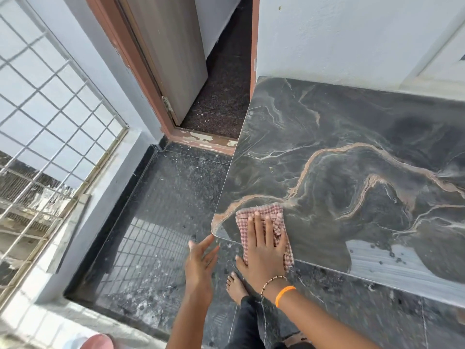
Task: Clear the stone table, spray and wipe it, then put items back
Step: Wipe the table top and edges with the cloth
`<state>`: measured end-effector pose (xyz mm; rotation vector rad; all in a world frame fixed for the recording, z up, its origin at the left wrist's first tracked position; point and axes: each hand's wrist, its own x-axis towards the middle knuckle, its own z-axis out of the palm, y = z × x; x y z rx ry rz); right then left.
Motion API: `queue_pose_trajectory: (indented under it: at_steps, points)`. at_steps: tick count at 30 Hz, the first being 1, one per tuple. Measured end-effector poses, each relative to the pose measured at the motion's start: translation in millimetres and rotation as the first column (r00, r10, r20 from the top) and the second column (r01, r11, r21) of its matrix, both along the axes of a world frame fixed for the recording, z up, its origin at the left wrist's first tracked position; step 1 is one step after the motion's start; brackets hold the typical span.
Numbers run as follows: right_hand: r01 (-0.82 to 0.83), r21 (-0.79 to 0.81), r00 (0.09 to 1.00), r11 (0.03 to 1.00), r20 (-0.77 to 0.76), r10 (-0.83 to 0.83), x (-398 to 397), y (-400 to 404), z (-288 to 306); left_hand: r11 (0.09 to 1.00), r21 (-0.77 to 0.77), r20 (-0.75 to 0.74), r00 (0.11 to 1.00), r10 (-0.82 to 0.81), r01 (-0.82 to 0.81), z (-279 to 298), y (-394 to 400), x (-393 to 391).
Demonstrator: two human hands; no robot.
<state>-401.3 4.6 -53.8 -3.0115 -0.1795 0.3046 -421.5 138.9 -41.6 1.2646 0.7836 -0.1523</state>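
The right hand [266,244] lies flat on a pink checked cloth [264,222], fingers straight and spread, pressing it onto the tabletop [352,152] at its near left corner, in the lower middle of the frame. The cloth's near edge hangs just over the table's front edge beside the wrist.

The left hand [201,260] is held open just left of that corner, off the stone, fingers relaxed and holding nothing; its fingertips come close to the rounded corner, though I cannot tell whether they touch it.

The tabletop is a dark slab with tan veins, filling the right half of the frame, with no items on it in view. Its long axis runs from the corner under the cloth away toward the right edge of the frame. A pale streaked patch with dark specks sits along the front edge at lower right, which looks like wet or not yet wiped stone.

So the clearing seems done and the wiping is in hand. Nearly all the unwiped surface lies up and to the right of the cloth, and the right hand is already on it, so the next strokes likely belong to that hand, sweeping rightward along the slab's length.
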Motion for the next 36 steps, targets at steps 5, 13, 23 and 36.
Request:
queue_pose_trajectory:
  at_steps: [5,13,23,36]
  points:
    - [-0.298,0.09,0.952,0.95,-0.047,0.303,27,54,-7,0.995,0.05,-0.026,0.996,0.09,-0.089,0,6,-14]
    - [-0.695,0.085,0.715,0.714,-0.02,0.699,33,-10,-5,0.971,0.195,-0.072,0.986,0.152,-0.136,5,-11,-25]
    - [-0.291,0.302,0.937,0.908,-0.099,0.334,-2,-191,0,0.77,0.487,0.025,0.875,-0.484,0.412,14,-99,-20]
    - [0.768,0.191,0.628,0.611,-0.038,-0.778,-58,-319,-3,0.207,0.834,-0.112,0.524,-0.844,0.512,9,-157,-18]
